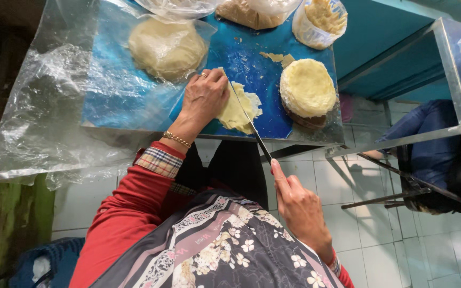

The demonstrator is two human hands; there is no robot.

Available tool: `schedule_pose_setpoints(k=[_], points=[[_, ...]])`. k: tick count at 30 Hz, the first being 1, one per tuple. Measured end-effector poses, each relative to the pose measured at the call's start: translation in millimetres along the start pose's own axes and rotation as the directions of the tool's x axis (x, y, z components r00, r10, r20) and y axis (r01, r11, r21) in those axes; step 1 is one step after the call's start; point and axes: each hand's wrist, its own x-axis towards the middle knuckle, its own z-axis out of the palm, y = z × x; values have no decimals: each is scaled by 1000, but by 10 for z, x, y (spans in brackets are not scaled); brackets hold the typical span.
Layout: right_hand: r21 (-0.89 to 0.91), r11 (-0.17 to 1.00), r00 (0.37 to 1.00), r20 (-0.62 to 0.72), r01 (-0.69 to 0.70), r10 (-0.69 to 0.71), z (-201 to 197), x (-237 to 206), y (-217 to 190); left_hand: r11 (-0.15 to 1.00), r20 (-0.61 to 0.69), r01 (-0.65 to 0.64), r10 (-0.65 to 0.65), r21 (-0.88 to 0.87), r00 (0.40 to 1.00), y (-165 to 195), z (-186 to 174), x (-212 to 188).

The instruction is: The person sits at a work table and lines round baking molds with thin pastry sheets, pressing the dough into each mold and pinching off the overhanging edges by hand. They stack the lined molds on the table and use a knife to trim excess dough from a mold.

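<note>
The left hand (205, 98), fingers flat and together, presses down on a thin sheet of pale dough (237, 111) near the front edge of the blue desk (134, 101), centre of the frame. The right hand (300, 208), lower right, is closed around the handle of a long knife (249, 120). Its blade runs diagonally up-left across the dough, just beside the left fingertips. A stack of dough rounds (308, 88) sits right of it.
</note>
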Motion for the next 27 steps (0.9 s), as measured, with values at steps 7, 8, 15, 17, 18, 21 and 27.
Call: schedule_pose_setpoints(k=[7, 8, 15, 17, 18, 21, 27], points=[[75, 997, 1000, -22, 0, 1, 64, -304, 177, 995, -22, -54, 52, -79, 998, -13, -43, -22], [103, 994, 998, -56, 33, -27, 88, -269, 196, 991, -53, -71, 65, -110, 996, -40, -52, -26], [129, 990, 957, -277, -49, 84, 248, 239, 296, 965, 101, 261, -261, 17, 960, -149, 296, 44], [140, 987, 963, -248, -76, 109, 286, 306, 276, 943, 207, 321, -333, 88, 920, -168, 450, 195], [152, 988, 970, -236, -24, 60, 314, 328, 248, 927, 256, 351, -374, 133, 891, -193, 467, 236], [140, 989, 980, -197, 38, -10, 360, 431, 231, 938, 333, 341, -342, 63, 878, -294, 361, 289], [2, 995, 966, -239, -97, 94, 425, 947, 359, 875, 365, 419, -318, -244, 875, -150, -28, 341]])
